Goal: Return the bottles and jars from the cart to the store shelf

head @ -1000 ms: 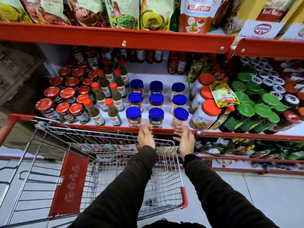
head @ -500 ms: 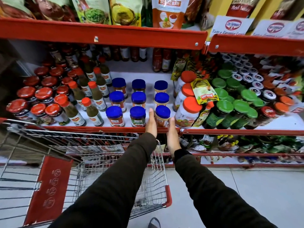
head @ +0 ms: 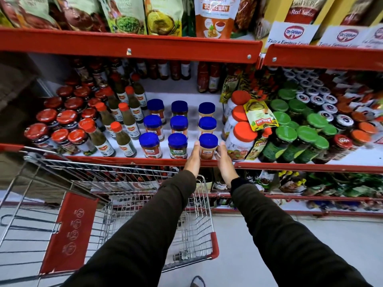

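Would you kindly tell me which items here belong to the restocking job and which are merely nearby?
In the job:
- blue-lidded jar, flanked by left hand and right hand
- shopping cart
- red shelf edge

Merely nearby:
- green-lidded jars
- orange-capped sauce bottles
- chutney pouches

The cart (head: 145,204) is bright wire metal with matt red plastic trim. The shelf (head: 132,49) edge is glossy red painted metal. The jar (head: 207,149) looks like clear glass or plastic under a smooth blue plastic lid. Both sleeves (head: 149,235) are dark matt cloth.
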A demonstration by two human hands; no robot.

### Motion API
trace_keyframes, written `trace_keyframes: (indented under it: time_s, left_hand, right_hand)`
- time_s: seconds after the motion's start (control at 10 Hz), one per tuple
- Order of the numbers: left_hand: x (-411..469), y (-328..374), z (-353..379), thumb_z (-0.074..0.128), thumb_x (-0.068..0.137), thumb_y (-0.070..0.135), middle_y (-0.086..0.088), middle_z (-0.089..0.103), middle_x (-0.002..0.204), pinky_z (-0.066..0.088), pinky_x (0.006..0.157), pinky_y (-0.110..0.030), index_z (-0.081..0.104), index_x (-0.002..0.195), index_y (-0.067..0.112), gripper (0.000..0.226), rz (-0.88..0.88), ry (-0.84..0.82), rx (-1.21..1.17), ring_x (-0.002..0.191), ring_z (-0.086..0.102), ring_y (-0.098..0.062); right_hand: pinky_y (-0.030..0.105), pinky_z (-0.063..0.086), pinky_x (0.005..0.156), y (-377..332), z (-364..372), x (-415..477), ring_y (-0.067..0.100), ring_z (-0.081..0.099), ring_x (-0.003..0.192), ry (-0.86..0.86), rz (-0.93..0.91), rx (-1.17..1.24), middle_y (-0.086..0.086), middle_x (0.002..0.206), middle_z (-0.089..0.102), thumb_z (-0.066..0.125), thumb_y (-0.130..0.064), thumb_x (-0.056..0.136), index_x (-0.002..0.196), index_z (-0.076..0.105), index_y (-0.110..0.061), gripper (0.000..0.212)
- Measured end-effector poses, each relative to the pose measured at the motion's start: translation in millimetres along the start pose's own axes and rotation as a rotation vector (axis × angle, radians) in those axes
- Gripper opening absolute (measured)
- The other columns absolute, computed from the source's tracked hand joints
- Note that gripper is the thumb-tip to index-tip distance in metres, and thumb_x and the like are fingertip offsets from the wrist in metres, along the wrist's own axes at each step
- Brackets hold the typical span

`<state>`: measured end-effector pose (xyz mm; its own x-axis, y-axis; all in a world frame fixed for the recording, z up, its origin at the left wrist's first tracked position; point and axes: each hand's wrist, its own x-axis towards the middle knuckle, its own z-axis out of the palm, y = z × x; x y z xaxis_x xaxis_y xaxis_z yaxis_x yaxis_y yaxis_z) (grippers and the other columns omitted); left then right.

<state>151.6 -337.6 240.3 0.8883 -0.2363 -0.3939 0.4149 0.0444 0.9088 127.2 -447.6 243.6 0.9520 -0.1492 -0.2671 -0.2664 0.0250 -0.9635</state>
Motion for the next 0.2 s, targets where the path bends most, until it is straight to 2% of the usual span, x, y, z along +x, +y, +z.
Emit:
trace_keyframes:
  time_s: [0.1, 0.2]
  left_hand:
    - [-6, -2, -4, 0.023, 0.087, 0.073, 0.001, 0.028, 0.160, 0.017, 0.119, -0.036, 0.028, 0.150, 0.033, 0.075, 0.062, 0.000, 0.087, 0.146, 0.026, -0.017]
    - [-19, -7, -10, 0.029, 0.094, 0.064, 0.003, 0.026, 0.161, 0.018, 0.112, -0.025, 0.026, 0.151, 0.028, 0.067, 0.179, 0.108, 0.187, 0.143, 0.026, -0.009]
  right_hand:
    - [0.043, 0.018, 0.126, -2, -9, -6, 0.020, 0.027, 0.152, 0.004, 0.020, -0.065, 0.004, 0.166, 0.026, 0.019, -0.062, 0.101, 0.158, 0.024, -0.022, 0.069]
    - [0.045, 0.022, 0.125, -4, -26, -21, 0.021, 0.033, 0.150, 0.027, 0.032, 0.017, 0.007, 0.165, 0.029, 0.022, -0.057, 0.103, 0.158, 0.026, -0.014, 0.069]
